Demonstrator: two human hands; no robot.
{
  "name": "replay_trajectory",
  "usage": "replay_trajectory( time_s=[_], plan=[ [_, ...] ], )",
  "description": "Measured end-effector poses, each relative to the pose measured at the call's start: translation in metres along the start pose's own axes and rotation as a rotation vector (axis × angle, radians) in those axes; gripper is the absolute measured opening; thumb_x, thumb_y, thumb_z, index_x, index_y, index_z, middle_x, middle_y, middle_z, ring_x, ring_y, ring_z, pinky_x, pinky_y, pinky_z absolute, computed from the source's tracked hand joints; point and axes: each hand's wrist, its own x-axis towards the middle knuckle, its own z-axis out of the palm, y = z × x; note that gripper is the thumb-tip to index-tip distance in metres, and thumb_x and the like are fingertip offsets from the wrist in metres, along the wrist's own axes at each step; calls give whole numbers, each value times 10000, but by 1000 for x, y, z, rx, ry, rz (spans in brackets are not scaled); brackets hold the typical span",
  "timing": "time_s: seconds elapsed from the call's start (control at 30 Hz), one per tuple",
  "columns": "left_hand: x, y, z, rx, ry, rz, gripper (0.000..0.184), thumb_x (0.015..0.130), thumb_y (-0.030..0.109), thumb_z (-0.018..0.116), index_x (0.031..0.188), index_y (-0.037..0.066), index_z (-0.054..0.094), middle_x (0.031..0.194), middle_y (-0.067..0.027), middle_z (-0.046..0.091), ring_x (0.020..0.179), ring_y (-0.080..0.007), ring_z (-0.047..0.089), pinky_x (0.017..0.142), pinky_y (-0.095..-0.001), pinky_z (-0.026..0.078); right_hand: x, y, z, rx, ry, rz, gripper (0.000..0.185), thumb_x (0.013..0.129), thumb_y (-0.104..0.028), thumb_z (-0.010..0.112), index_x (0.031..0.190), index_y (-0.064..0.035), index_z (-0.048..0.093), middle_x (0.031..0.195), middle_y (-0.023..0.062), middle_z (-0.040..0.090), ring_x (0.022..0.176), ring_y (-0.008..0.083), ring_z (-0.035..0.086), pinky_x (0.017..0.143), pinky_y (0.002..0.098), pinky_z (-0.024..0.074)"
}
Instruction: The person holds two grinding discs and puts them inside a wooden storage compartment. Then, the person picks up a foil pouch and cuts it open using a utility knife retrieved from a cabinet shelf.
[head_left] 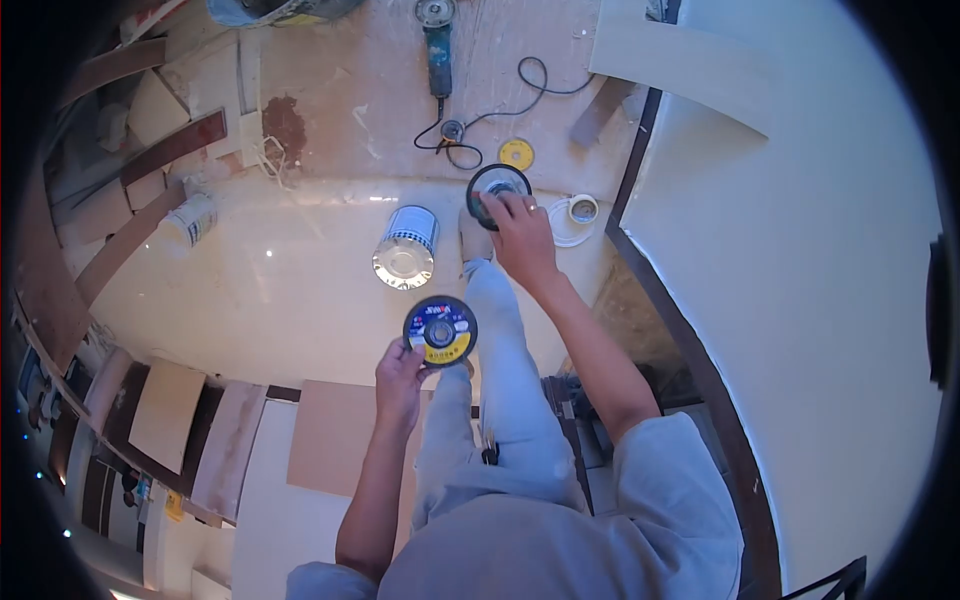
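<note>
My left hand (398,378) is closed on the lower left edge of a grinding disc (440,314), with its dark rim and blue and yellow label facing up. Farther forward, my right hand (524,238) grips a second disc (500,177), dark-rimmed with a pale face; my fingers cover part of its middle. Beyond it lies a flat yellow disc (516,153) on the floor. An angle grinder (438,60) rests at the top, its black cord looping near a small round dark piece (452,132).
A metal can (405,245) is on the pale floor, left of my feet. Right of my right hand is a tape roll (582,208). A white tub (190,220) lies among boards at the left. A dark-edged pale panel (780,260) borders the right side.
</note>
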Motion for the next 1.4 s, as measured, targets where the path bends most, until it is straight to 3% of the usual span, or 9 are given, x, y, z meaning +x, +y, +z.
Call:
replay_trajectory(
  time_s=[0.1, 0.2, 0.33, 0.57, 0.67, 0.93, 1.13, 1.23, 1.4],
  plan=[
    [21, -33, -14, 19, 60, -79, 197, 940, 85, 510, 1114, -7, 531, 976, -70, 645, 851, -122, 628, 758, -275, 522, 26, 46, 62, 140, -115, 275, 601, 680, -94, 745, 1225, -85, 492, 1096, 168, 541, 1018, 355, 540, 833, 439, 451],
    [35, -54, -24, 34, 88, -159, 205, 936, 101, 515, 1110, -8, 523, 969, -75, 639, 851, -135, 630, 750, -284, 527, 42, 97, 127, 120, -148, 403, 618, 684, -134, 775, 1231, -77, 492, 1119, 201, 535, 1040, 381, 536, 879, 443, 456],
    [46, -76, -34, 70, 140, -212, 184, 936, 86, 506, 1092, -8, 536, 957, -73, 644, 847, -130, 630, 738, -285, 525, 57, 142, 168, -17, -273, 472, 650, 674, -143, 788, 1247, -84, 487, 1150, 203, 532, 1066, 374, 539, 903, 430, 459],
    [61, -102, -51, 40, 187, -265, 206, 935, 96, 530, 1114, -4, 551, 954, -68, 651, 825, -115, 630, 722, -265, 521, 83, 195, 207, -69, -263, 550, 666, 669, -166, 792, 1252, -98, 476, 1166, 220, 521, 1056, 384, 552, 888, 441, 472],
    [63, -99, -50, 34, 166, -263, 173, 937, 109, 525, 1075, 7, 550, 951, -60, 642, 822, -113, 622, 728, -264, 512, 66, 192, 202, -15, -259, 543, 656, 668, -182, 792, 1238, -84, 481, 1159, 220, 522, 1039, 395, 559, 881, 439, 475],
    [37, -74, -50, 187, 172, -207, 210, 915, 30, 487, 1098, -35, 567, 956, -62, 644, 837, -99, 601, 764, -247, 489, -89, 196, 172, -46, -683, 708, 635, 636, -351, 796, 1153, -67, 558, 1011, 210, 633, 971, 370, 598, 860, 434, 486],
    [18, -39, -50, 173, 165, -67, 228, 879, -2, 458, 1077, -41, 566, 968, -86, 635, 883, -117, 594, 813, -261, 473, -98, 140, 123, 121, -675, 674, 541, 707, -341, 686, 1162, -69, 575, 1023, 207, 644, 962, 355, 613, 869, 420, 483],
    [3, -17, -59, -112, 43, -63, 215, 847, -8, 452, 1028, -40, 565, 940, -89, 627, 860, -134, 596, 807, -258, 472, -90, 109, 105, 177, -634, 691, 464, 745, -323, 606, 1128, -62, 602, 994, 207, 654, 954, 353, 618, 867, 413, 484],
    [-28, 53, -62, -63, -224, 119, 197, 832, -3, 444, 986, -41, 560, 905, -80, 622, 833, -134, 596, 791, -256, 476, -57, 50, 66, 240, -443, 619, 381, 750, -298, 589, 1010, -25, 640, 990, 214, 654, 950, 373, 615, 862, 440, 487]
  ],
)
